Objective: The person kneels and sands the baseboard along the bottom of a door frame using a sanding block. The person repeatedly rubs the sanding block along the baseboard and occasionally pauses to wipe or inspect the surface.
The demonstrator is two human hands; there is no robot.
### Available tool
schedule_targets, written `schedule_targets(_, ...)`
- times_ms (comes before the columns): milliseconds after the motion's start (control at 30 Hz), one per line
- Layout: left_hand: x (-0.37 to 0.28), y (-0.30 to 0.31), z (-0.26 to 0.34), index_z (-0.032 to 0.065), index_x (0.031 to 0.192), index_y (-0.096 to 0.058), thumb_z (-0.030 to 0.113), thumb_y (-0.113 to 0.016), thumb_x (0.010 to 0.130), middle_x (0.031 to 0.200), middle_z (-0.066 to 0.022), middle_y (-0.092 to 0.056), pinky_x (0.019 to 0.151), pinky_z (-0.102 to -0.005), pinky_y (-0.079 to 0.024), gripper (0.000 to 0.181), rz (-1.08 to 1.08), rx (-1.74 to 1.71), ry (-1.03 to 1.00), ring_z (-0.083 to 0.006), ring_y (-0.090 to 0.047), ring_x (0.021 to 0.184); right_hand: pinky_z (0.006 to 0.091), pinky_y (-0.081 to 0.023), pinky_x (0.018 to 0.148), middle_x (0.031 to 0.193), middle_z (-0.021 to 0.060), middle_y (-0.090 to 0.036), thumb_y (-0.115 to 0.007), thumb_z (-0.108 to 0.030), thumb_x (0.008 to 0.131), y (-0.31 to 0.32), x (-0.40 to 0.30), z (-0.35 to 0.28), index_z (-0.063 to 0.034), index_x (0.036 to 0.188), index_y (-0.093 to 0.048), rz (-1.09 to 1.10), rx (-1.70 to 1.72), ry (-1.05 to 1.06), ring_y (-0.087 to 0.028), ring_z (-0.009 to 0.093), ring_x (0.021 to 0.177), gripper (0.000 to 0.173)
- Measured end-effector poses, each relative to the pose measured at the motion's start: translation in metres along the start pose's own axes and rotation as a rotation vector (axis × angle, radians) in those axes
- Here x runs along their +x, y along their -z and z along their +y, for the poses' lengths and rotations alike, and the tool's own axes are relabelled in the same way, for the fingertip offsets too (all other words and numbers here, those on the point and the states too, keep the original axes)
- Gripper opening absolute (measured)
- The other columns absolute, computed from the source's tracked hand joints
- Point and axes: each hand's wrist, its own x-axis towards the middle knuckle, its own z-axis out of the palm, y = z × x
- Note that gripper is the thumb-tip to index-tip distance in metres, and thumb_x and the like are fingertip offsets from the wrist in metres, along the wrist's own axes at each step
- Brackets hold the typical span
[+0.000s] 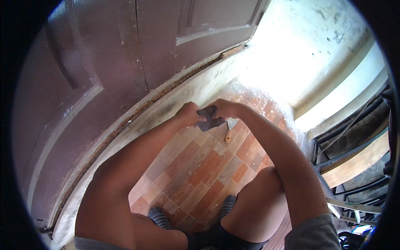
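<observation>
Both hands meet near the middle of the view, over the floor. My left hand (191, 114) grips the left edge of a dark, thin sheet (208, 124), which looks like sandpaper. At the sheet's upper right, my right hand (225, 109) pinches it between thumb and fingers. The sheet is slightly bent. Below and right of it, a putty knife (228, 135) with a wooden handle lies on the tiles, its metal blade partly hidden by my right hand.
Brown panelled wooden doors (159, 59) rise at the left above a stained white sill (175, 103). Pale flakes lie scattered on the wood-patterned tile floor (200, 168). A patchy white wall (325, 31) stands upper right, with dark-framed furniture (325, 165) at the right.
</observation>
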Motion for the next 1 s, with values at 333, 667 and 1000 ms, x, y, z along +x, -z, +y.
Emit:
schedule_targets(333,0.015,-0.008,-0.026,-0.0057,0.087,-0.07,0.015,-0.069,0.089,0.073,-0.0127,-0.071,0.054,-0.0309,-0.052,0.021,0.073,0.015,0.028,-0.0156,-0.066,0.055,0.039,-0.058,0.072,0.096,0.0255,-0.07,-0.062,-0.005,0.075,0.029,0.023,0.052,0.0005,0.106,-0.071,0.379,-0.664,-0.079,-0.071,0.034,0.09,0.032)
schedule_targets(667,-0.023,0.001,-0.003,0.005,0.103,-0.07,0.008,-0.052,0.087,0.103,-0.019,-0.07,0.087,-0.0442,-0.052,0.024,0.035,0.351,-0.116,-0.0349,-0.066,0.099,0.0397,-0.059,0.067,0.098,0.0255,-0.071,-0.064,-0.008,0.078,0.042,0.057,0.034,0.0103,0.094,-0.069,0.84,-0.028,-0.231,-0.072,0.035,0.083,0.024)
schedule_targets(1000,-0.127,0.073,0.081,0.0019,0.11,-0.063,-0.001,-0.06,0.086,0.115,-0.0159,-0.064,0.094,-0.0421,-0.049,0.024,0.238,0.61,-0.427,-0.033,-0.062,0.11,0.0399,-0.045,0.102,0.127,0.0289,-0.059,-0.048,0.009,0.082,-0.111,0.105,0.006,0.0035,0.136,-0.05,1.313,0.824,0.231,-0.06,0.037,0.118,0.054)
